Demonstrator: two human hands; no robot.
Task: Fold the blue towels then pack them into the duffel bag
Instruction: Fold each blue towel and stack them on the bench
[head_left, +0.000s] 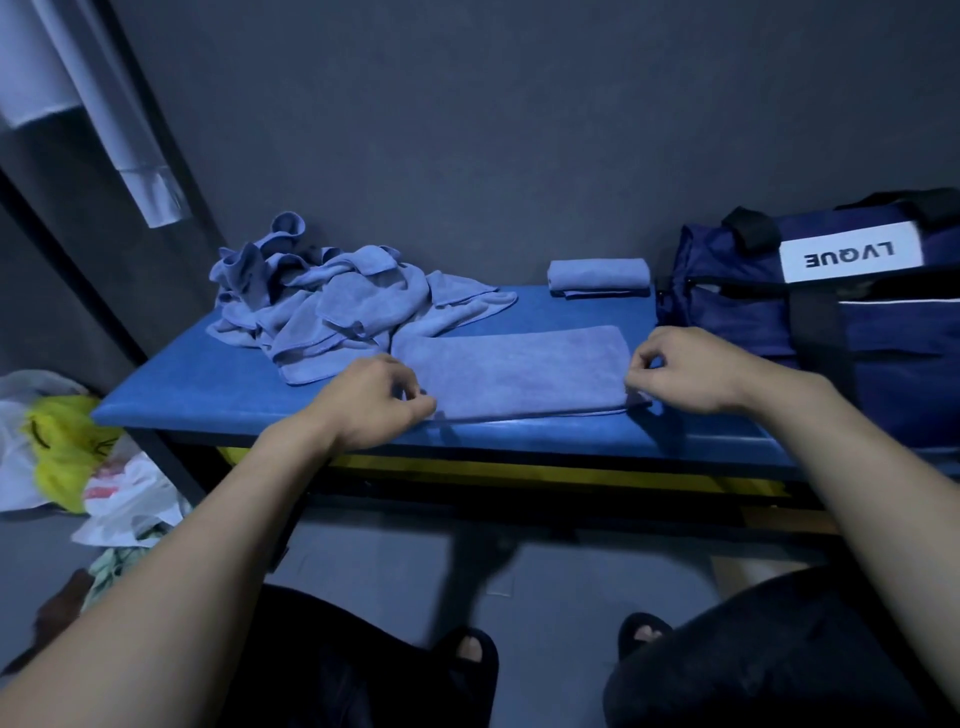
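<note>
L hand (376, 397) grip: fingers curled, pinching the near-left corner of the towel (511, 371). R hand (685, 371) grip: thumb and fingers curled, pinching the towel's near-right corner, a bit of edge sticking out under the hand. Towel lies flat between both hands, folded to a long strip, long side parallel to the counter's (218, 387) front edge, near that edge. Counter top is blue, padded, w/ a yellow strip below the front. Behind the towel to the left: pile (337, 299) of loose blue towels, crumpled, its near edge touching or just beside the strip's far-left corner; cannot tell which. Far right rear of counter: folded towel (597, 275), compact, against the wall, apart from the strip. Just right of it the duffel (810, 322), dark navy, black handles, white label reading upside down "LVQUE"; it sits at the counter's right end, close to R hand but not touching. Zip line along its top visible; whether it is open, cannot tell. Dark grey wall behind all. Floor at left: plastic bags (67, 447), white and yellow-green. Bottom of view: person's knees in dark cloth, toes in dark sandals (467, 649). Both forearms bare, reaching fwd over the counter edge.
</note>
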